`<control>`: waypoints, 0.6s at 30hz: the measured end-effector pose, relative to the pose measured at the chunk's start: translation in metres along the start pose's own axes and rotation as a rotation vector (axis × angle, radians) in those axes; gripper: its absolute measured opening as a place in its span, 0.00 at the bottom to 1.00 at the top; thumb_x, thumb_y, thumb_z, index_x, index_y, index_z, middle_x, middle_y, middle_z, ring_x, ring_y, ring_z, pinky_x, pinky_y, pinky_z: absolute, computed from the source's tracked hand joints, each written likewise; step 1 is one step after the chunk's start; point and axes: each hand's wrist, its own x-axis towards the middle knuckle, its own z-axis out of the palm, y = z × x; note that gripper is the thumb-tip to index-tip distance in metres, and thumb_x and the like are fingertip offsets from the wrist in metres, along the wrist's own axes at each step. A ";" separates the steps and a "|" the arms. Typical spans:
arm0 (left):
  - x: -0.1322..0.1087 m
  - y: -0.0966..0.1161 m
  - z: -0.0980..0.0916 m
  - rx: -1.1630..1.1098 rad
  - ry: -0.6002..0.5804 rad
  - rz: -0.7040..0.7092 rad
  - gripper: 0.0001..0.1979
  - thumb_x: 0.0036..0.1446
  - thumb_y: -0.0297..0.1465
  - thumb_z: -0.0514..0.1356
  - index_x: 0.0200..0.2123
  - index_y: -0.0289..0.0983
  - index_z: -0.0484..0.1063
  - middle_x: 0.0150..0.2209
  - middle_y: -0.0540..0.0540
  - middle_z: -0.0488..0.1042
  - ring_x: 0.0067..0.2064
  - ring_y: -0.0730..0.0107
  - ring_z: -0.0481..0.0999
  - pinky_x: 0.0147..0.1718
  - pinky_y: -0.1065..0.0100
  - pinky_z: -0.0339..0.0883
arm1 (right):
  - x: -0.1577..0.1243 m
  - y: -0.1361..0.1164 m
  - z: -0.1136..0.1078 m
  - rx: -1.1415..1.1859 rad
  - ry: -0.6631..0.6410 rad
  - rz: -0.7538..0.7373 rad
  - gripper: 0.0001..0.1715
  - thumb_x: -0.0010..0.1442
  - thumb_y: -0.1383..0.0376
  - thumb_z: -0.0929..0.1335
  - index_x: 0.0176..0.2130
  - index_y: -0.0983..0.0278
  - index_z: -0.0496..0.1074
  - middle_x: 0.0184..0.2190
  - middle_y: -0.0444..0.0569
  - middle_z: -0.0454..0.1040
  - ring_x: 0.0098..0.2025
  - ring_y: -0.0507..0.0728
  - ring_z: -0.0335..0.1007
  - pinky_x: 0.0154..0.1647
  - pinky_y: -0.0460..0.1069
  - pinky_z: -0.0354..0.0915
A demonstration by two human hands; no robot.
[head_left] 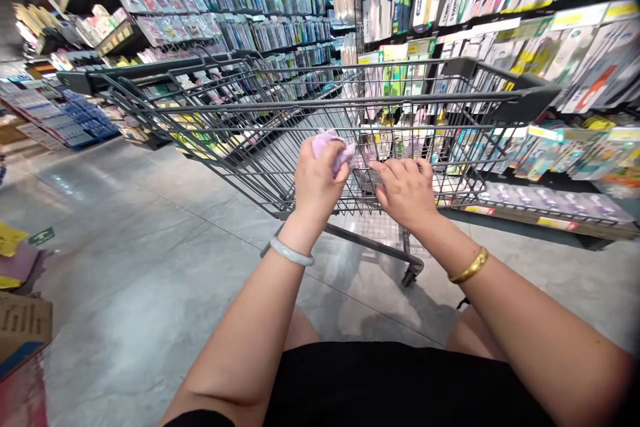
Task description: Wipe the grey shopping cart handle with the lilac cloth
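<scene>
A dark wire shopping cart (280, 107) stands sideways in front of me. My left hand (320, 177), with a pale bangle at the wrist, is closed around a crumpled light purple cloth (329, 147) against the cart's near side. To its right, my right hand (407, 190), with a gold bangle on the wrist, rests at the cart's wire side. Its fingers are bent over the wires, with the thumb pointing left. Through the mesh, no goods can be told apart inside the basket from the shelves behind.
Shelves of packaged goods (540, 47) rise close behind the cart on the right. More hanging packets (280, 0) line the aisle at the back left. A cardboard box (25, 330) sits at the lower left edge. One cart wheel (410, 275) touches the tiled floor.
</scene>
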 end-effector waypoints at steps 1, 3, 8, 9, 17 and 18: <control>0.002 -0.001 0.000 0.002 0.001 -0.011 0.15 0.58 0.30 0.63 0.49 0.44 0.73 0.52 0.43 0.65 0.53 0.61 0.70 0.54 0.59 0.67 | 0.000 0.000 0.000 0.000 -0.002 -0.004 0.28 0.62 0.64 0.64 0.61 0.60 0.64 0.49 0.52 0.74 0.50 0.63 0.60 0.58 0.60 0.46; 0.002 -0.002 0.003 0.015 -0.045 -0.002 0.15 0.57 0.30 0.64 0.49 0.43 0.74 0.51 0.42 0.65 0.51 0.60 0.70 0.53 0.59 0.68 | -0.001 0.000 -0.001 0.006 -0.007 -0.010 0.28 0.62 0.65 0.64 0.61 0.60 0.64 0.50 0.52 0.74 0.51 0.63 0.60 0.58 0.60 0.47; -0.028 0.017 0.034 0.020 -0.124 0.105 0.15 0.59 0.32 0.63 0.51 0.44 0.73 0.56 0.40 0.63 0.56 0.56 0.67 0.56 0.56 0.66 | -0.001 0.003 0.001 0.026 -0.007 -0.011 0.27 0.62 0.64 0.64 0.61 0.62 0.65 0.51 0.54 0.74 0.51 0.64 0.61 0.59 0.61 0.46; -0.036 0.022 0.041 0.005 -0.146 0.121 0.15 0.60 0.33 0.62 0.51 0.44 0.73 0.56 0.39 0.63 0.57 0.55 0.66 0.57 0.55 0.65 | -0.001 0.005 0.002 0.026 -0.008 -0.013 0.27 0.63 0.64 0.63 0.61 0.62 0.65 0.51 0.54 0.74 0.51 0.64 0.61 0.59 0.61 0.46; -0.037 0.013 0.047 -0.062 -0.253 0.113 0.16 0.57 0.32 0.64 0.50 0.43 0.74 0.51 0.41 0.65 0.51 0.60 0.70 0.52 0.60 0.68 | -0.002 0.007 0.000 0.016 -0.027 -0.022 0.28 0.64 0.64 0.63 0.63 0.60 0.63 0.53 0.52 0.73 0.54 0.63 0.60 0.60 0.60 0.45; -0.031 0.009 0.041 -0.062 -0.200 0.084 0.16 0.58 0.32 0.64 0.50 0.43 0.73 0.51 0.42 0.65 0.51 0.61 0.70 0.53 0.60 0.68 | -0.002 0.006 -0.001 0.022 -0.030 -0.021 0.29 0.63 0.65 0.64 0.63 0.60 0.63 0.53 0.52 0.73 0.54 0.63 0.60 0.60 0.60 0.45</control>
